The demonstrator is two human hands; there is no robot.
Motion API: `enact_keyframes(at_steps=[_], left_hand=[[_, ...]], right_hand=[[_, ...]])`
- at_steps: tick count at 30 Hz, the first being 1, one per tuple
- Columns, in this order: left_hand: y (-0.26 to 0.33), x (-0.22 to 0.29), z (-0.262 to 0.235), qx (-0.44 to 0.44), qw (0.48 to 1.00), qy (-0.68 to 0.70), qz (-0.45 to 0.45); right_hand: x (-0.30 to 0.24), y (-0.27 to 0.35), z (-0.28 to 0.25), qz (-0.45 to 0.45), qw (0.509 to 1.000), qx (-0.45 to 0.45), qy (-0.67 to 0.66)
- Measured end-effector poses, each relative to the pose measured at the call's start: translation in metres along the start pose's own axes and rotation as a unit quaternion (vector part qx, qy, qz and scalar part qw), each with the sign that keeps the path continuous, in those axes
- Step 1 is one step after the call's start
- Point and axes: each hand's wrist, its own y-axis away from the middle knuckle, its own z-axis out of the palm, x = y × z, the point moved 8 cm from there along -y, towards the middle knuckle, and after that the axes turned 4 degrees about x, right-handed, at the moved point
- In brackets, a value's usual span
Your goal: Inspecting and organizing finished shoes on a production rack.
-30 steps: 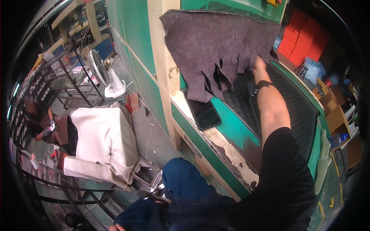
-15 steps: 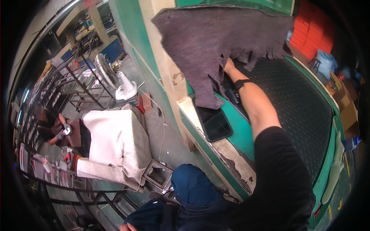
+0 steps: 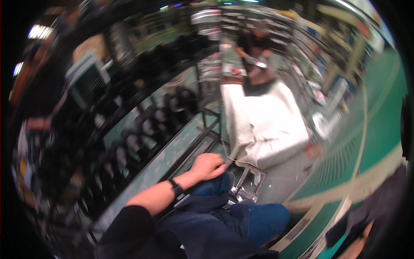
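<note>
My left hand [image 3: 208, 166] rests by my knee in blue trousers [image 3: 265, 218], fingers curled into a loose fist; nothing shows in it. A dark band sits on that wrist. At the lower right edge, part of my right forearm [image 3: 359, 245] shows beside a dark grey-brown sheet, leather-like, with a ragged edge [image 3: 375, 211]. The sheet and the picture's rim hide my right hand, so its grip does not show. Under the sheet lies the green machine bed [image 3: 302, 231]. Motion blurs much of the view.
A pale cloth-covered block [image 3: 271, 125] stands ahead, with a metal frame stool [image 3: 250, 181] at its near side. Beyond it a seated person [image 3: 256, 52] works in gloves. To the left runs a dark rack [image 3: 142, 125] with several black shoe-like shapes.
The view has swung left, so the machine bed and sheet now sit at the right edge. My left hand, formerly at the bottom edge, now shows fully by my knee.
</note>
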Motion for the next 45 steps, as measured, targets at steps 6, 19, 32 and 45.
enact_keyframes(at_steps=[6,19,32,45], left_hand=[[0.005,-0.018,-0.004,-0.06,0.994,-0.021,-0.085],[0.023,-0.095,-0.02,-0.142,0.908,0.293,-0.262],[-0.023,0.136,0.031,-0.297,0.781,0.549,0.033],[0.035,0.156,0.026,-0.378,0.478,0.785,-0.114]], right_hand=[[-0.019,-0.006,-0.023,-0.027,0.998,-0.059,-0.028],[-0.131,0.364,-0.222,0.305,0.937,-0.161,0.044],[-0.171,0.35,-0.212,0.434,0.748,0.232,-0.446],[-0.488,0.296,0.053,0.197,0.366,-0.112,-0.903]])
